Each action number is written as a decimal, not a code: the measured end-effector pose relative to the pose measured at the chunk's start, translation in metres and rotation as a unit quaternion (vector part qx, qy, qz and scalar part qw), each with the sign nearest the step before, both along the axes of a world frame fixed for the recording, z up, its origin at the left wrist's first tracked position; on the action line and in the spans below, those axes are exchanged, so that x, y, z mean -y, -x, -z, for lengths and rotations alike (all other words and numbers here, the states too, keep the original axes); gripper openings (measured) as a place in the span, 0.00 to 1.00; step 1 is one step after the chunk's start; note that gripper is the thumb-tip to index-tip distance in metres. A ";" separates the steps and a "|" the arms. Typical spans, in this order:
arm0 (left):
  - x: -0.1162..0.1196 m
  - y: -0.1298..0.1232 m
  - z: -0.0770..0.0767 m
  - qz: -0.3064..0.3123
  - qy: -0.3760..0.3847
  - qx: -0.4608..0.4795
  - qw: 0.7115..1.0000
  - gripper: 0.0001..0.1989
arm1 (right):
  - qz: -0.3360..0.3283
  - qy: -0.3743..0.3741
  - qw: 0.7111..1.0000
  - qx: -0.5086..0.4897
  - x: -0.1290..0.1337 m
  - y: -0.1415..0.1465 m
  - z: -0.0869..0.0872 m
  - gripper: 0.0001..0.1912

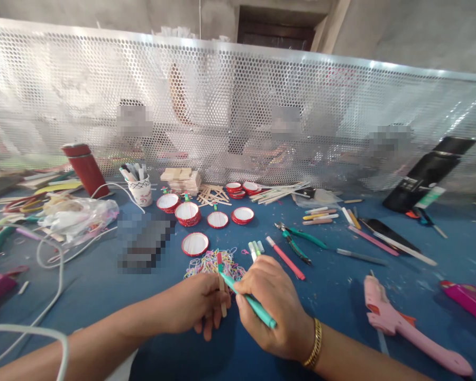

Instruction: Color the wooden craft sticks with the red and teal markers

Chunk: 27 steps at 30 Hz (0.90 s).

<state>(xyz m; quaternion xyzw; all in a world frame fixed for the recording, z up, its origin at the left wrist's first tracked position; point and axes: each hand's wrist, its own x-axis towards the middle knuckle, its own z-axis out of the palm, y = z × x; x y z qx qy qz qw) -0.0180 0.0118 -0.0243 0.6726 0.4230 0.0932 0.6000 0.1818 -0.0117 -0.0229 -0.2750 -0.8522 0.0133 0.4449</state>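
Observation:
Between the fingers of my left hand [206, 301] is a wooden craft stick [222, 301], held nearly upright, with red and green colour at its top end. My right hand [272, 304] grips a teal marker [262, 311], whose tip touches the stick just below the red part. Behind both hands lies a heap of colourful small rubber bands [206, 264]. Just beyond my right hand are a green marker [254, 250] and a red marker [285, 257]. A round red-rimmed lid with a white inside [195, 244] lies past the heap.
Pliers [295, 243] and a pink glue gun [408, 328] lie to the right, near a black bottle [424, 174]. Left are a phone [148, 243], a white cable [59, 296], a cup of markers [140, 193] and a red flask [85, 169]. A perforated metal screen [214, 106] stands behind.

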 end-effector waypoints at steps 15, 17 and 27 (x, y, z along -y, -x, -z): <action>0.000 -0.001 -0.002 -0.004 0.001 0.007 1.000 0.08 | 0.013 -0.011 1.000 -0.004 0.002 -0.001 -0.002 0.04; 0.000 -0.001 -0.003 0.000 -0.001 0.004 1.000 0.08 | 0.005 -0.007 1.000 0.003 0.003 0.000 -0.002 0.04; 0.001 -0.003 -0.004 -0.007 0.005 -0.004 1.000 0.08 | 0.020 -0.002 1.000 0.020 0.002 0.000 -0.002 0.04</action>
